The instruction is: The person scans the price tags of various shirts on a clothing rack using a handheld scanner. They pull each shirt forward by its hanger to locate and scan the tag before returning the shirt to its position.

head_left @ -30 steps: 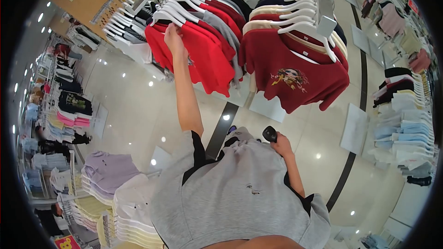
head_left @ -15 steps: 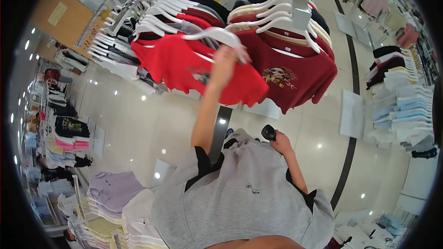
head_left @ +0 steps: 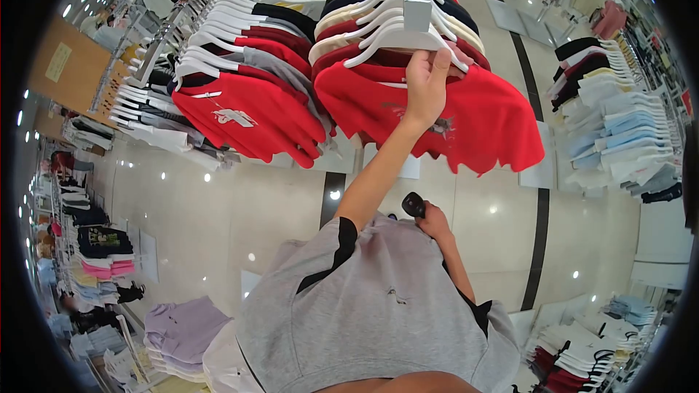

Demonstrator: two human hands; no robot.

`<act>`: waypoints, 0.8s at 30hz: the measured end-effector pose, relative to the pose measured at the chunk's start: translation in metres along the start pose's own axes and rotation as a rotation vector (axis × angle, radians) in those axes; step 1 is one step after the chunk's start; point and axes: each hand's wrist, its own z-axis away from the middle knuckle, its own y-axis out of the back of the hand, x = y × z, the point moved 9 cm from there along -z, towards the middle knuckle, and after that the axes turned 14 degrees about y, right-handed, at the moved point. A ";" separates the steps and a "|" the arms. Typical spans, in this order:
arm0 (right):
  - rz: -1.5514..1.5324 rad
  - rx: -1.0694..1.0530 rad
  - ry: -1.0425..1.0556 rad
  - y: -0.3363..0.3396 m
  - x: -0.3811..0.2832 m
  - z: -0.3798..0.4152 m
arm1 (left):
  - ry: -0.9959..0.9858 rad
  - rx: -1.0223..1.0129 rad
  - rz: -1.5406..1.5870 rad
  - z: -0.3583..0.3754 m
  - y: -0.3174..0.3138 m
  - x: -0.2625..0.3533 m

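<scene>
- Clothing shop, viewed from above thru fisheye lens: glossy pale floor [head_left: 204, 211] w/ dark stripes [head_left: 539, 240].
- Up ahead, top ctr: two rows of tops [head_left: 280, 51] on hangers, side by side.
- With L hand [head_left: 428, 87], arm stretched fwd, grasps white hanger [head_left: 389, 38] of red T-shirt [head_left: 499, 116], at front of R-side row, just below metal rail end [head_left: 417, 14]; can't tell if hooked on or lifted off.
- At front of L-side row: another red top [head_left: 247, 113] w/ white print.
- With R hand [head_left: 435, 220], low near waist, clasps black handheld device [head_left: 414, 205], apart from the racked clothes.
- Wears grey top [head_left: 364, 327] w/ black trim.
- Lower L: lavender top [head_left: 186, 324]; far R: lt-blue tops [head_left: 626, 127].
</scene>
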 end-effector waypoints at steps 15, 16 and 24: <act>-0.024 -0.069 0.077 -0.006 -0.003 -0.014 | -0.364 1.103 -0.707 0.106 0.320 0.147; -0.021 -0.088 0.081 -0.008 -0.004 -0.016 | -0.372 1.230 -0.685 0.113 0.350 0.170; 0.014 -0.158 0.191 -0.024 -0.019 -0.035 | -0.078 0.896 -0.493 0.071 0.424 0.221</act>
